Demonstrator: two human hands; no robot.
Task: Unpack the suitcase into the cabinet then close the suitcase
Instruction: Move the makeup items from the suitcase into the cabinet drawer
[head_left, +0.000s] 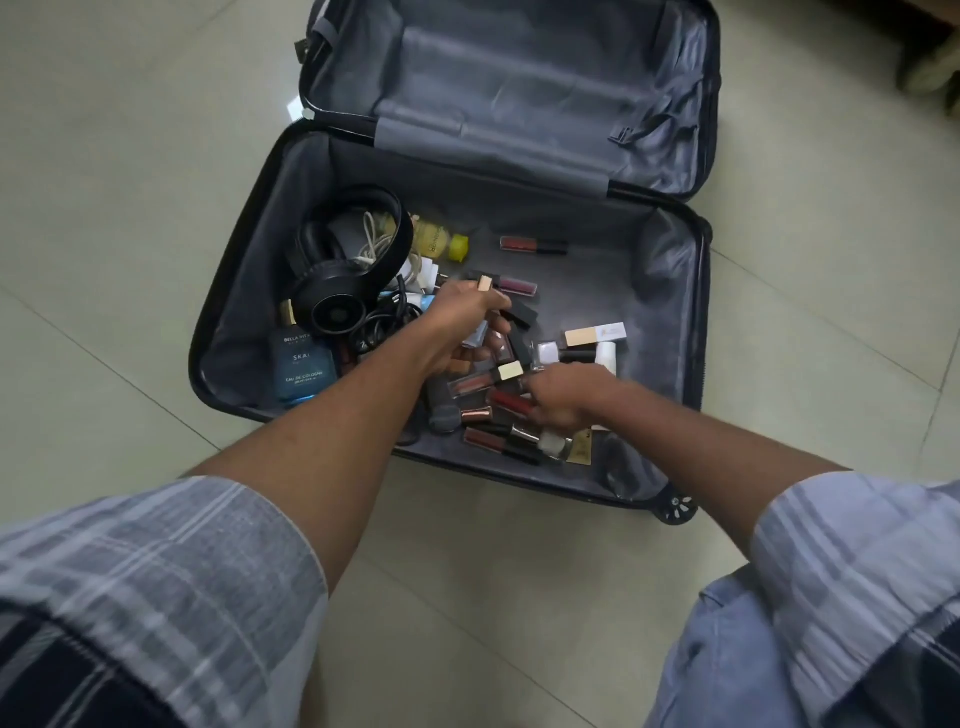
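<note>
A dark suitcase (670, 291) lies open on the floor, lined in grey. Its near half holds black headphones (337, 280), a blue cologne box (301, 366), a yellow bottle (439, 241), cables and several lip gloss tubes (532, 245). My left hand (462, 327) is over the pile's middle and grips a bunch of small cosmetic tubes. My right hand (566, 397) reaches into the pile nearer the front edge, fingers curled around a red lip gloss tube (511, 401). The far half of the case is empty.
Pale floor tiles (130, 182) surround the suitcase. A suitcase wheel (675, 506) sticks out at the near right corner. Dark objects sit at the upper right edge (930, 62). My knee in light denim (753, 649) is at the bottom right.
</note>
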